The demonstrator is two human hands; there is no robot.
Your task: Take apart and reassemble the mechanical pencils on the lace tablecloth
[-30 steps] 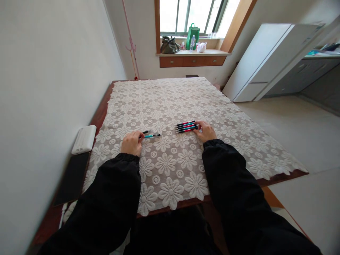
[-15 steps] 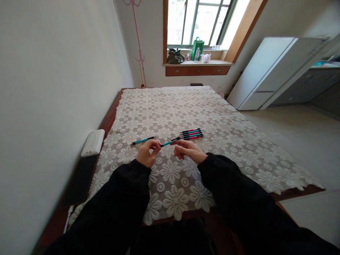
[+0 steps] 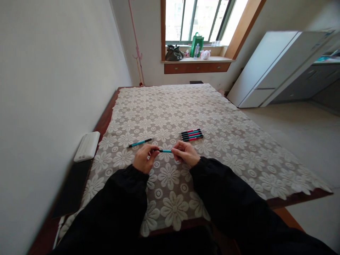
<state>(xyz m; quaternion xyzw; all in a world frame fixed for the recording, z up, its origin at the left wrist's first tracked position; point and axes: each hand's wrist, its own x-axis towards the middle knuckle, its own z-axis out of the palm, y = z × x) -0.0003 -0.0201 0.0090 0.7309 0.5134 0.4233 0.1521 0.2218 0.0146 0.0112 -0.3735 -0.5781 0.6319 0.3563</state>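
Observation:
A slim pen [image 3: 166, 151] with a light-blue barrel and a black end is held level between my two hands, above the table. My left hand [image 3: 145, 157] pinches its black end. The fingers of my right hand [image 3: 185, 153] are closed round the other end and hide it. Beyond my left hand, a similar blue and black pen [image 3: 140, 143] lies on the lace tablecloth [image 3: 170, 173]. Past my right hand, a row of several pens [image 3: 191, 134], red and blue with black ends, lies side by side.
On the table's left edge are a white box-shaped device [image 3: 87, 146] and a dark flat panel [image 3: 73, 187] with a white cable [image 3: 57, 230]. The wall [image 3: 61, 71] runs close along that side. A window sill [image 3: 196, 60] with bags and a bottle is at the back; a white fridge [image 3: 268, 71] stands right.
My right hand has closed on the far end of the pen, where its fingers were looser before. The pen has turned from slanting to nearly level, and both hands sit slightly lower in view.

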